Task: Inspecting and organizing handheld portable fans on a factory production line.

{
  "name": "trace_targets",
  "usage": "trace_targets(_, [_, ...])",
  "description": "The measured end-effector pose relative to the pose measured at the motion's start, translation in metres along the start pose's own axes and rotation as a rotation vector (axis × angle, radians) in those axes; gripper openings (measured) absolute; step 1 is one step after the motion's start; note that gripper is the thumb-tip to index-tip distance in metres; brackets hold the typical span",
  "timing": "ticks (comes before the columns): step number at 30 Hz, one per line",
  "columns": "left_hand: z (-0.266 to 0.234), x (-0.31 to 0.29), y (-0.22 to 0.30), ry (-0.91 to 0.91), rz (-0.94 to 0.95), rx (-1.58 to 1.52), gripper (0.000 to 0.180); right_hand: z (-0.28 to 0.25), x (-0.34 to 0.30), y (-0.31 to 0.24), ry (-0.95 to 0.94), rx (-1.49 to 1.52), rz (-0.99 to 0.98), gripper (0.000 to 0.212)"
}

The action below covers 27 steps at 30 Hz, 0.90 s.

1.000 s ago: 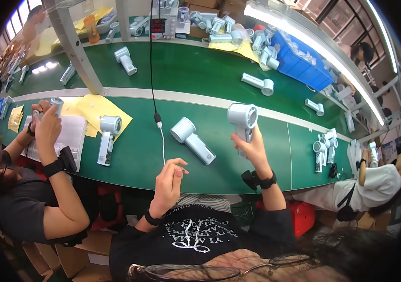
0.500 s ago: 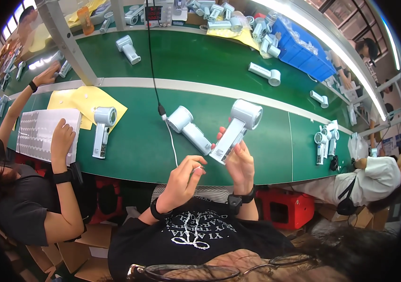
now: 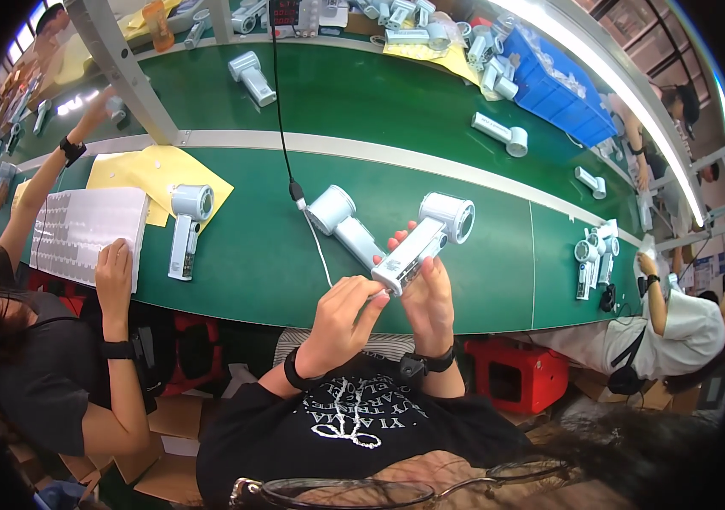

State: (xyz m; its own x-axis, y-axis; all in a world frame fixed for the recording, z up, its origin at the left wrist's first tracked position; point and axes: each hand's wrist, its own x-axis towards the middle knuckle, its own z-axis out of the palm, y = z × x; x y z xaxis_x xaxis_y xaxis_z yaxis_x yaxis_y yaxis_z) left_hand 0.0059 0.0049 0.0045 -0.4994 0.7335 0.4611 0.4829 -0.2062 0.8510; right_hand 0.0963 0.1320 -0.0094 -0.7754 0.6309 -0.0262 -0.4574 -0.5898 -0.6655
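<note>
Left hand (image 3: 341,319): thumb and forefinger pinched together on the tip of the white cable (image 3: 318,244), at the base of the fan (image 3: 430,229). Right hand (image 3: 429,306): fingers curled around the fan's handle (image 3: 407,260), over the green table (image 3: 490,276). Beyond: second fan (image 3: 333,210), lying flat.
</note>
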Motion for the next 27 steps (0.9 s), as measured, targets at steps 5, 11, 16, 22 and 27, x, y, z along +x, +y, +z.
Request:
trace_targets(5, [0.000, 0.000, -0.004, 0.027, -0.037, 0.024, 0.007, 0.010, -0.002, 0.001, 0.049, -0.104, -0.060, 0.066])
trace_targets(11, [-0.012, 0.003, -0.010, -0.060, -0.229, -0.086, 0.008, 0.011, -0.002, 0.001, 0.034, -0.287, -0.175, 0.066])
trace_targets(16, [-0.019, 0.002, -0.014, -0.163, -0.307, -0.120, 0.011, 0.005, -0.004, 0.006, 0.000, -0.411, -0.245, 0.067])
trace_targets(22, [-0.021, -0.002, -0.016, -0.202, -0.329, -0.166, 0.011, 0.005, -0.006, 0.009, -0.027, -0.448, -0.231, 0.065])
trace_targets(27, [-0.015, -0.005, -0.010, -0.149, -0.361, -0.172, 0.013, 0.004, -0.007, 0.015, 0.034, -0.341, -0.184, 0.065])
